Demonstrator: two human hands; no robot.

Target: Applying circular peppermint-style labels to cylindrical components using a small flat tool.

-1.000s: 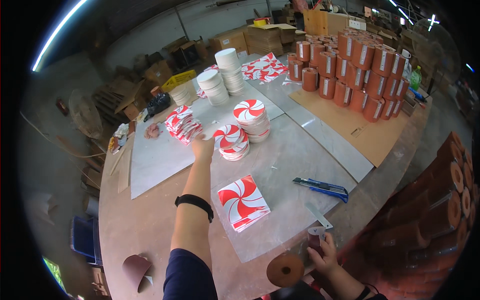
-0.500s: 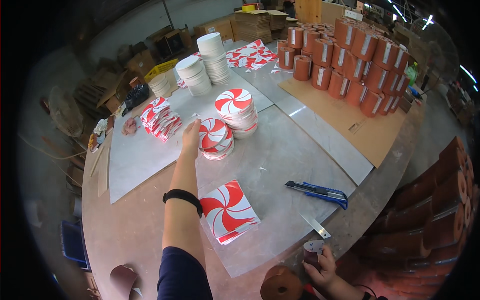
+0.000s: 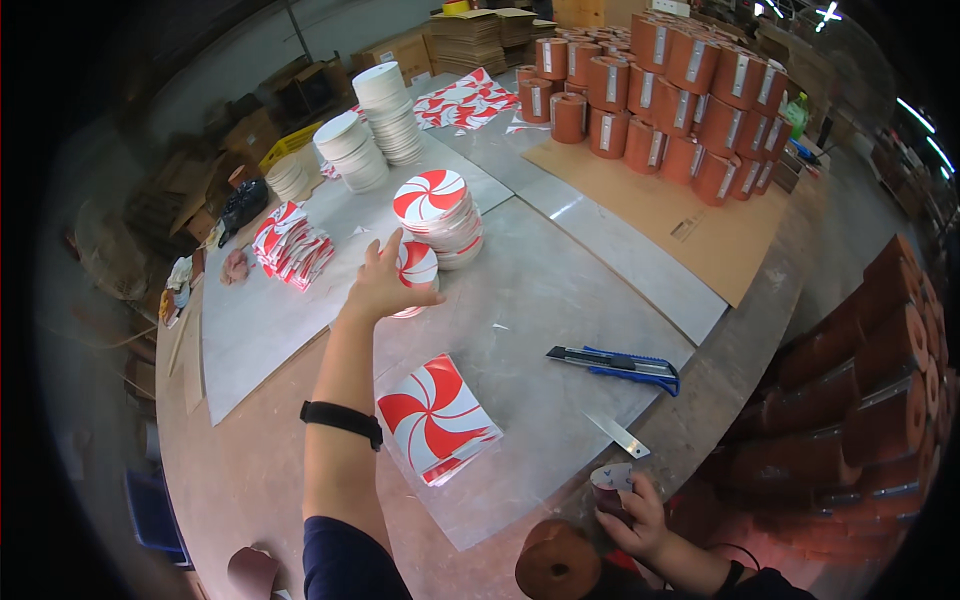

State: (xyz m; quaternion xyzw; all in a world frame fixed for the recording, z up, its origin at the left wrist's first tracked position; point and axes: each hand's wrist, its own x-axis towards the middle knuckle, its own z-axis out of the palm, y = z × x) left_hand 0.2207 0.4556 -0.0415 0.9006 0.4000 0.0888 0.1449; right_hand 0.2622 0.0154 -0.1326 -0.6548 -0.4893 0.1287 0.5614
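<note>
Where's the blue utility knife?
Head view, right of centre: the knife lies at the edge of the grey sheet, beyond the metal strip, right of the square swirl-print stack.

Nearer disc stack (image 3: 418, 265) behind sheets (image 3: 435, 415); cutter (image 3: 628, 369) right of sheets.

Short disc stack (image 3: 420, 263) partly hidden behind left hand (image 3: 385, 291). Left sleeve (image 3: 345, 562), curled brown sheet (image 3: 252, 573) — cut off by lower edge. Marks on curled strip (image 3: 611, 478) in right hand (image 3: 640, 520) — too small to read.

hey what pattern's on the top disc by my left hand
The top disc has a red-and-white pinwheel swirl, best seen in the head view.
</note>
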